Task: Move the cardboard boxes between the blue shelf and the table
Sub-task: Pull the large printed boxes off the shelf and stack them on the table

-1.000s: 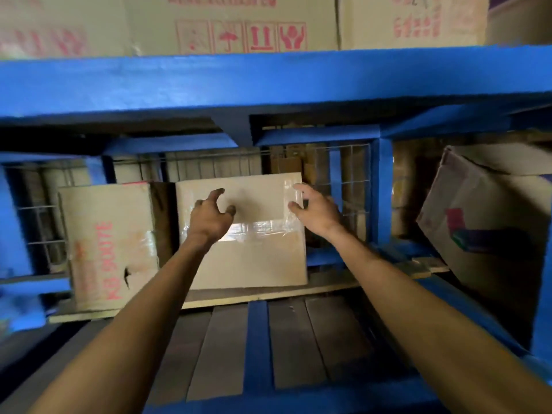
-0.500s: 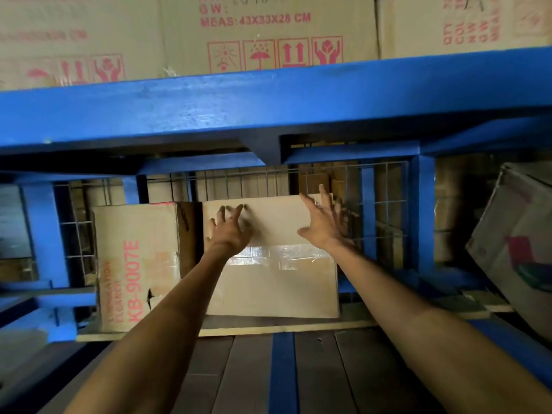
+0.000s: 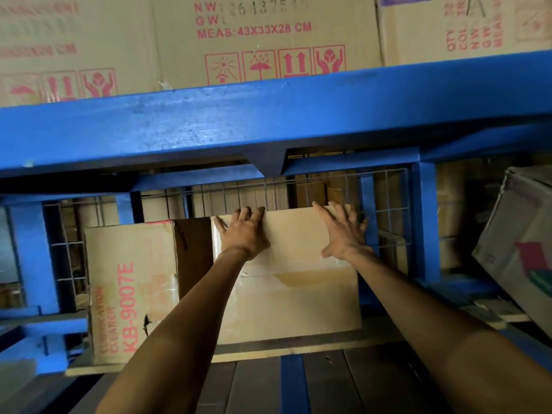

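- The left hand (image 3: 245,234) is lying flat against the front of a plain taped cardboard box (image 3: 298,288), fingers reaching its top edge.
- The right hand (image 3: 343,231) is pressing the same face near its top right corner, fingers spread.
- The box is sitting inside the blue shelf (image 3: 268,124), just beside a box printed "KB-900TE" (image 3: 131,291).
- Larger cartons (image 3: 263,34) are standing on the tier above.

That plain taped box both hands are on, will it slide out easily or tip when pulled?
The taped box looks stiff, with square faces, so it should hold shape. It stands on its board beside the KB-9007E box, so it may rub there. Pulled from its top edge, it could tip forward.
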